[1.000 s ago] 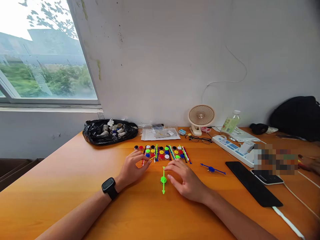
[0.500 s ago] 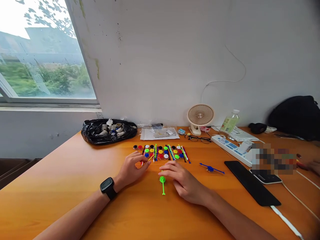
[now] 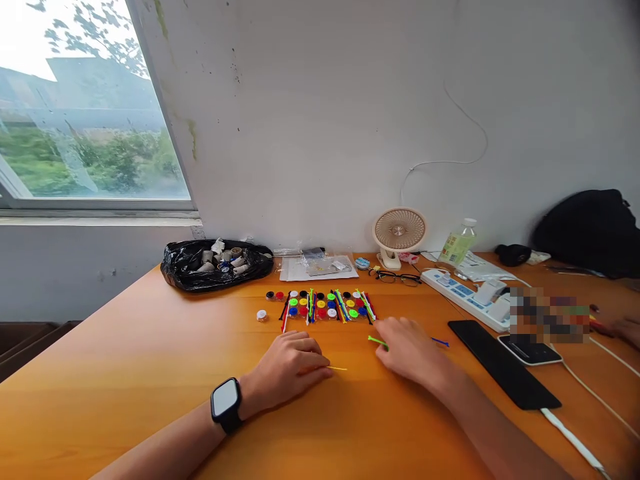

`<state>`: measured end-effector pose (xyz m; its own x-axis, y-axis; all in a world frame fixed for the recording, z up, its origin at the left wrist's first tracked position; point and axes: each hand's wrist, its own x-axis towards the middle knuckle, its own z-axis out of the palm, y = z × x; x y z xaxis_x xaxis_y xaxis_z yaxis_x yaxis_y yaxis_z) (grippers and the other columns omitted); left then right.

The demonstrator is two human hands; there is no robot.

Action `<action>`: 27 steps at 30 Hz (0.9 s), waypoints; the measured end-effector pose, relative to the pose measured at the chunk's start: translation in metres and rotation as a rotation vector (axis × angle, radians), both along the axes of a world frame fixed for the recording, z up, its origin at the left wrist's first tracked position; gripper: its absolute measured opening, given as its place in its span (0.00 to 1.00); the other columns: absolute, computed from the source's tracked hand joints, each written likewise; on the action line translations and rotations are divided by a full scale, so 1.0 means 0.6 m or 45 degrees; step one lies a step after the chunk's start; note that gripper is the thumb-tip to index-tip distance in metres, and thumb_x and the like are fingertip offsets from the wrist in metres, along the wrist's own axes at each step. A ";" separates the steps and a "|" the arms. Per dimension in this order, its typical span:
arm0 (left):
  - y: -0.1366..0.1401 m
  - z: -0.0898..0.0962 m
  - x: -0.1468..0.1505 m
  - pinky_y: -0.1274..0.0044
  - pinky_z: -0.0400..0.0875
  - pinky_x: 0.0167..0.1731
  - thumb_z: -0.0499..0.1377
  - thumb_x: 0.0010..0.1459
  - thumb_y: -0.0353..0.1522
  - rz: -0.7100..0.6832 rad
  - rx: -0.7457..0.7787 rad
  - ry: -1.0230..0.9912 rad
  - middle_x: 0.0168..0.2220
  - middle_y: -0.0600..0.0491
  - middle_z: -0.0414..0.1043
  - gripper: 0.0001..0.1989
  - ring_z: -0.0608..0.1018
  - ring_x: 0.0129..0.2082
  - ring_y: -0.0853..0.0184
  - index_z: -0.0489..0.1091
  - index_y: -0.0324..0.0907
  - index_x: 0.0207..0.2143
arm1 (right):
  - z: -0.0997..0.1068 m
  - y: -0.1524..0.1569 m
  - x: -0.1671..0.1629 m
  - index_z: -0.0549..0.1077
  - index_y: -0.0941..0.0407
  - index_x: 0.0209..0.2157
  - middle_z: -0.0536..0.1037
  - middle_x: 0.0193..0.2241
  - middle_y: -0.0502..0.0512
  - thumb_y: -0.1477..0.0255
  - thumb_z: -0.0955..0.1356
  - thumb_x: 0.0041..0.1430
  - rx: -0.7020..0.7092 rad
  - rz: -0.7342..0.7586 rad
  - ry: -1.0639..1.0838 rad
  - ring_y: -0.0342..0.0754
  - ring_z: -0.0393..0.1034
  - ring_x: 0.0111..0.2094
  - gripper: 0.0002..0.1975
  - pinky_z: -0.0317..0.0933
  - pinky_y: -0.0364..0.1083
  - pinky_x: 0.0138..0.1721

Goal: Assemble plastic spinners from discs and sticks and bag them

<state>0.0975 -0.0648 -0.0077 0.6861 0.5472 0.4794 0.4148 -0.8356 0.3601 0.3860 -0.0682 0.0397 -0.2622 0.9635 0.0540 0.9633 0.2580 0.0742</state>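
Observation:
My left hand (image 3: 290,367) is closed in a pinch on a thin yellow plastic stick (image 3: 337,369), whose end sticks out to the right just above the table. My right hand (image 3: 403,347) has its fingers curled around a green arrow spinner (image 3: 377,342). Only one arm of that spinner shows, and its disc is hidden under the hand. Behind the right hand a blue arrow spinner (image 3: 440,342) lies on the table, mostly covered. Ahead of both hands are rows of coloured discs (image 3: 321,304) and bundles of coloured arrow sticks (image 3: 341,305). A lone white disc (image 3: 262,315) sits left of them.
A black plastic bag (image 3: 215,265) of parts lies at the back left. Along the wall stand a small fan (image 3: 399,233), glasses (image 3: 397,277) and a bottle (image 3: 459,243). To the right are a power strip (image 3: 465,300), a black phone-like slab (image 3: 503,363) and another person's hand (image 3: 627,330).
My right hand has moved right with the green spinner, towards the blue one. My left hand has come nearer and to the right with the yellow stick, uncovering the white disc.

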 end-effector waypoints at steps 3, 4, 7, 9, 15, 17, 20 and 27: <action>0.001 0.000 0.007 0.72 0.74 0.41 0.58 0.72 0.41 -0.012 -0.046 0.024 0.39 0.49 0.81 0.14 0.81 0.39 0.63 0.83 0.49 0.44 | 0.015 0.005 0.018 0.76 0.58 0.38 0.82 0.37 0.65 0.76 0.68 0.61 0.043 -0.121 -0.040 0.61 0.78 0.38 0.04 0.54 0.49 0.34; 0.003 0.001 0.008 0.72 0.74 0.42 0.57 0.72 0.41 -0.016 -0.083 0.010 0.40 0.48 0.81 0.14 0.81 0.40 0.63 0.83 0.48 0.44 | 0.021 0.004 0.017 0.75 0.57 0.40 0.82 0.38 0.65 0.74 0.68 0.63 0.082 -0.133 -0.023 0.61 0.79 0.38 0.05 0.54 0.49 0.33; 0.006 0.001 0.008 0.74 0.76 0.44 0.56 0.73 0.40 -0.044 -0.211 -0.045 0.42 0.47 0.80 0.15 0.81 0.42 0.64 0.82 0.46 0.46 | 0.032 -0.001 0.001 0.74 0.56 0.43 0.81 0.39 0.61 0.73 0.65 0.67 0.208 -0.116 0.034 0.57 0.78 0.35 0.06 0.52 0.48 0.31; 0.005 -0.001 0.009 0.74 0.77 0.45 0.56 0.73 0.40 -0.070 -0.274 -0.079 0.43 0.47 0.79 0.15 0.81 0.42 0.64 0.82 0.46 0.47 | 0.029 -0.005 -0.015 0.74 0.55 0.42 0.81 0.38 0.60 0.76 0.64 0.66 0.221 -0.051 0.056 0.55 0.77 0.33 0.07 0.50 0.48 0.30; -0.002 -0.009 0.012 0.74 0.78 0.44 0.62 0.68 0.38 -0.023 -0.321 -0.157 0.45 0.45 0.79 0.12 0.81 0.40 0.64 0.80 0.44 0.49 | -0.006 -0.022 -0.061 0.74 0.53 0.41 0.82 0.38 0.54 0.67 0.62 0.74 0.064 0.255 0.506 0.50 0.76 0.36 0.10 0.56 0.46 0.35; -0.003 -0.008 0.010 0.75 0.77 0.43 0.62 0.67 0.36 -0.010 -0.337 -0.159 0.44 0.46 0.78 0.11 0.80 0.39 0.64 0.80 0.44 0.49 | -0.013 -0.030 -0.073 0.74 0.52 0.42 0.81 0.37 0.52 0.62 0.63 0.74 -0.032 0.341 0.631 0.49 0.74 0.35 0.11 0.56 0.45 0.34; -0.003 0.000 0.005 0.75 0.76 0.41 0.63 0.66 0.36 0.002 -0.347 -0.163 0.43 0.47 0.78 0.11 0.79 0.38 0.65 0.78 0.43 0.47 | -0.020 -0.040 -0.083 0.73 0.52 0.42 0.79 0.32 0.50 0.58 0.68 0.69 -0.137 0.384 0.673 0.48 0.70 0.31 0.12 0.54 0.44 0.31; -0.007 0.015 -0.004 0.72 0.77 0.44 0.64 0.62 0.32 -0.064 -0.338 -0.142 0.44 0.47 0.78 0.14 0.80 0.42 0.61 0.77 0.45 0.51 | -0.026 -0.038 -0.075 0.73 0.53 0.39 0.79 0.37 0.51 0.72 0.69 0.65 -0.269 0.504 0.716 0.47 0.71 0.35 0.01 0.58 0.44 0.37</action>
<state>0.0952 -0.0692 0.0012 0.6670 0.6302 0.3975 0.3208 -0.7245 0.6101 0.3408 -0.0911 0.0240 -0.5813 0.8067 0.1067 0.6722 0.5500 -0.4957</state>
